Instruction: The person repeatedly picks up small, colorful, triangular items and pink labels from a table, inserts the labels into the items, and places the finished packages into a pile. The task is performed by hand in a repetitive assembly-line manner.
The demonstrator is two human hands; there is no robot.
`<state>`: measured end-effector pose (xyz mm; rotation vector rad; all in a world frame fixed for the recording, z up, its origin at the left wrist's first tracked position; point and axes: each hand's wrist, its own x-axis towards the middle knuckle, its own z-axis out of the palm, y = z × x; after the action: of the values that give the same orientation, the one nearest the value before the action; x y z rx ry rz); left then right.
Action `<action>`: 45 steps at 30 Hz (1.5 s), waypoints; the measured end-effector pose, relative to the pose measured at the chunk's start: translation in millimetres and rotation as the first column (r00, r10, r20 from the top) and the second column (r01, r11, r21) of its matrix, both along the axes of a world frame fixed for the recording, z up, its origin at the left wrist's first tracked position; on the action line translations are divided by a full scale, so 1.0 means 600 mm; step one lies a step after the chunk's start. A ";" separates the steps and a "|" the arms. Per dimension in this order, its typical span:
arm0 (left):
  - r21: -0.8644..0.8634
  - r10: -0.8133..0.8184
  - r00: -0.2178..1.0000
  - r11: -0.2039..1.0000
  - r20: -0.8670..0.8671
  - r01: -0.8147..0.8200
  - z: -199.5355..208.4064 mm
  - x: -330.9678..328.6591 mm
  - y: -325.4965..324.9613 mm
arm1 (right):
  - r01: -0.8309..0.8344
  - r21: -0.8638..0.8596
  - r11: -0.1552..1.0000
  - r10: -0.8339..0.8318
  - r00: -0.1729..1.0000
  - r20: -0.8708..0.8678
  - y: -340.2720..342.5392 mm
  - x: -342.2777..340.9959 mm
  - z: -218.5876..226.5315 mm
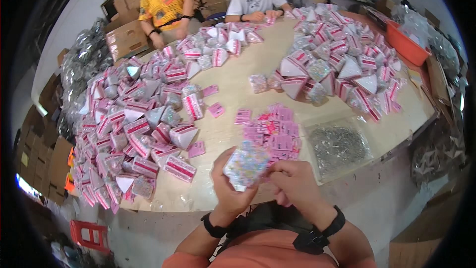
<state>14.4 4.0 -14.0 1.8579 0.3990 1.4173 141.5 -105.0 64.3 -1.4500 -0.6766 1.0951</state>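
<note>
We hold a sparkly block (246, 163) in our left hand (229, 192), low in the middle of the frame, over the near edge of the bench (223, 99). The fingers of that hand curl around the block, and its top is dotted with many soft colors. Our right hand (299, 184) is close by the right side of the block, with its fingers bunched up. We cannot tell just what it is pinching.

Just above the block we see a pile of pink cards (282, 131). To the right of the cards lies a clear bag (339, 146) full of small shiny metal bits.

A big left heap (136, 129) of pink and white wrapped pieces, many shaped like cake slices, fills the left side of the bench. A right heap (347, 57) of the same kind sits at the upper right, and an orange tub (404, 43) is beyond it.

Two people sit at the far side, one in a yellow shirt (166, 0) and one in a white shirt (253, 2). A red stool (89, 235) stands at the lower left.
</note>
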 end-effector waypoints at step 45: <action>-0.309 -0.107 0.873 0.950 -0.475 -0.052 0.051 -0.035 0.023 | -0.190 0.039 0.981 0.187 0.979 0.078 0.036 0.002 -0.031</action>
<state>-6.6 17.8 16.4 1.9240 0.7945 0.7851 142.7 -83.3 45.9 -1.4141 -0.9012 1.1672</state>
